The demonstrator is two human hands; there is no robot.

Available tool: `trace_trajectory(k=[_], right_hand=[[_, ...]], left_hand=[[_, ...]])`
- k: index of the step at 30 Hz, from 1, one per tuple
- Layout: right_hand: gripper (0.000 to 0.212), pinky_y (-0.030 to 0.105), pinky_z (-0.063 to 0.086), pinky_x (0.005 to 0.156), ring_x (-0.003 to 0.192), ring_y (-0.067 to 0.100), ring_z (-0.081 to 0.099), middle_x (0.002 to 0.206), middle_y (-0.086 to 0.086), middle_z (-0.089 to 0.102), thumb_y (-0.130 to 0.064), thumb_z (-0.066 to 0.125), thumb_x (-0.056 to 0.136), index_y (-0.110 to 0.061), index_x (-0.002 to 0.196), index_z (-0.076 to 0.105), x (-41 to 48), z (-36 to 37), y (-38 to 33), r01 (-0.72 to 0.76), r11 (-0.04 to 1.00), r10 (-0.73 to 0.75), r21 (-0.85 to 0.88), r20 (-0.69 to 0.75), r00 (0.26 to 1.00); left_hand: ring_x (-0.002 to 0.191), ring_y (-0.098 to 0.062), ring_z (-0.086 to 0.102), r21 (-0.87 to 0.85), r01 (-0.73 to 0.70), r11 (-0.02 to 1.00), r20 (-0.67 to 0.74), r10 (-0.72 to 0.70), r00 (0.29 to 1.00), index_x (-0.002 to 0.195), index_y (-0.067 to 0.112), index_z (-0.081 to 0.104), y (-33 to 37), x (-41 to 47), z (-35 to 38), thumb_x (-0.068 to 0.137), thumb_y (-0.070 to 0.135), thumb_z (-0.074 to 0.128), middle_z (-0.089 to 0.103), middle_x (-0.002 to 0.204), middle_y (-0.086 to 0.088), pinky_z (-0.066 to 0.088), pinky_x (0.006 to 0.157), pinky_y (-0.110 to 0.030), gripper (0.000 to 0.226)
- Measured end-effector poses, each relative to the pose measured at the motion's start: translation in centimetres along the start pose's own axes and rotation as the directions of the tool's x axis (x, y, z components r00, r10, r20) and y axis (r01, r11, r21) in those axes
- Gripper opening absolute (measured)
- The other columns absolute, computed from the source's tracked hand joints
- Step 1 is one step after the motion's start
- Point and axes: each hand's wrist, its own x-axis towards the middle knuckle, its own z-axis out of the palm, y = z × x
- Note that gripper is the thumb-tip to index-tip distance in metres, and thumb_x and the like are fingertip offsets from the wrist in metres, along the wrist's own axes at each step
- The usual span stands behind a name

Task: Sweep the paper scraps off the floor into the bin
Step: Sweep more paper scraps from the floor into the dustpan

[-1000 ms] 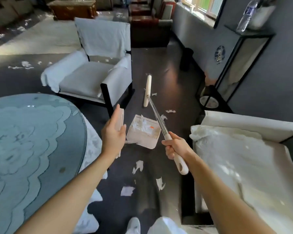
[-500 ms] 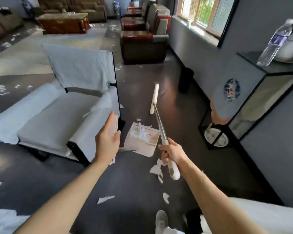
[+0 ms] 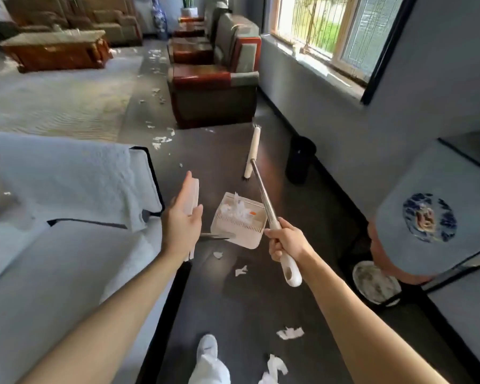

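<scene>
The fingers point(image 3: 275, 246) of the right hand point(image 3: 288, 241) are curled tight round the broom point(image 3: 262, 196), just above its fat white plastic grip. From there a thin, shiny metal pole runs down to the long pale broom head point(image 3: 252, 153), low by the dark floor point(image 3: 233, 300). The left hand point(image 3: 181, 225) holds the flat white handle of the dustpan point(image 3: 240, 227) between thumb and fingers. Those fingers look nearly straight and lie along the handle. The dustpan is a pale plastic tray with a row of little comb teeth along one edge.

Some of the job is done: a heap of crumpled white paper scraps point(image 3: 237, 210) sits in the dustpan. They are not in the bin point(image 3: 299, 159) yet. The bin is a dark round tub standing by the grey wall point(image 3: 316, 112), a little past the broom head. I think tipping the pan in there comes next.

Lots is left. Torn scraps point(image 3: 290, 333) lie on the smooth, shiny floor near the person's white shoe point(image 3: 207, 349) (they look thin and light, so they may flutter away). More are strewn far off, beside the brown armchair point(image 3: 214, 98) and the pale rug point(image 3: 56, 106).
</scene>
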Motion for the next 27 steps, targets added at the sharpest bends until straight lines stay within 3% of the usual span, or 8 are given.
trace_trajectory(k=[2, 5, 9, 13, 17, 21, 27], right_hand=[[0.034, 0.015, 0.032, 0.034, 0.039, 0.004, 0.034, 0.064, 0.003, 0.037, 0.007, 0.047, 0.093, -0.026, 0.100, 0.048, 4.9, 2.6, -3.5, -0.001, 1.000, 0.001, 0.017, -0.032, 0.999], [0.035, 0.015, 0.032, 0.034, 0.038, 0.004, 0.034, 0.060, 0.002, 0.039, 0.006, 0.047, 0.094, -0.028, 0.086, 0.051, 11.4, 5.6, -9.0, 0.011, 0.999, -0.007, 0.049, -0.081, 0.997], [0.033, 0.015, 0.032, 0.034, 0.041, 0.004, 0.034, 0.057, 0.002, 0.040, 0.005, 0.048, 0.094, -0.025, 0.083, 0.049, 19.8, 8.3, -15.4, 0.034, 0.999, -0.028, 0.036, -0.148, 0.989], [0.032, 0.015, 0.035, 0.034, 0.040, 0.004, 0.036, 0.057, 0.002, 0.043, 0.004, 0.048, 0.095, -0.026, 0.085, 0.048, 29.7, 10.2, -21.4, 0.056, 0.997, -0.047, 0.044, -0.179, 0.983], [0.032, 0.016, 0.035, 0.033, 0.037, 0.003, 0.036, 0.057, 0.002, 0.043, 0.004, 0.047, 0.096, -0.028, 0.097, 0.044, 38.0, 12.1, -27.0, 0.069, 0.996, -0.055, 0.061, -0.201, 0.978], [0.031, 0.015, 0.033, 0.032, 0.036, 0.002, 0.036, 0.053, 0.000, 0.041, 0.005, 0.045, 0.096, -0.025, 0.086, 0.048, 44.0, 14.2, -31.5, 0.070, 0.992, -0.045, 0.108, -0.218, 0.975], [0.029, 0.014, 0.033, 0.032, 0.035, 0.001, 0.037, 0.051, -0.002, 0.041, 0.003, 0.045, 0.096, -0.024, 0.087, 0.050, 53.8, 16.9, -35.5, 0.078, 0.983, -0.027, 0.164, -0.293, 0.956]], left_hand=[[0.123, -0.008, 0.046, -0.019, -0.023, 1.000, 0.026, 0.023, 0.999, 0.148, 0.018, 0.032, -1.8, 6.6, 1.2, 0.086, -0.005, 0.056, 0.039, 0.133, 0.018, 0.034, 0.098, -0.012, 0.070], [0.118, 0.000, 0.040, -0.067, -0.046, 0.997, 0.074, 0.051, 0.996, 0.147, 0.016, 0.033, -3.9, 16.4, 3.5, 0.086, -0.006, 0.058, 0.041, 0.129, 0.015, 0.023, 0.092, 0.003, 0.070], [0.127, -0.017, 0.048, -0.089, -0.049, 0.995, 0.130, 0.061, 0.990, 0.147, 0.023, 0.034, -7.0, 28.5, 8.1, 0.084, -0.005, 0.059, 0.051, 0.138, 0.000, 0.029, 0.100, -0.014, 0.073], [0.121, -0.024, 0.054, -0.051, -0.124, 0.991, 0.141, 0.130, 0.982, 0.146, 0.022, 0.035, -9.8, 39.5, 12.9, 0.083, -0.004, 0.061, 0.056, 0.135, -0.006, 0.035, 0.097, -0.020, 0.073], [0.120, -0.024, 0.055, -0.038, -0.111, 0.993, 0.125, 0.115, 0.985, 0.145, 0.025, 0.037, -12.0, 49.5, 15.7, 0.084, 0.000, 0.062, 0.057, 0.134, -0.007, 0.037, 0.099, -0.024, 0.070], [0.123, -0.017, 0.053, -0.069, -0.102, 0.992, 0.157, 0.112, 0.981, 0.144, 0.030, 0.037, -13.6, 58.2, 18.1, 0.085, 0.001, 0.062, 0.055, 0.136, 0.001, 0.038, 0.104, -0.027, 0.071], [0.129, -0.015, 0.047, -0.158, -0.099, 0.982, 0.283, 0.142, 0.949, 0.144, 0.036, 0.037, -17.7, 71.2, 24.1, 0.087, 0.004, 0.061, 0.049, 0.141, 0.007, 0.034, 0.109, -0.027, 0.070]])
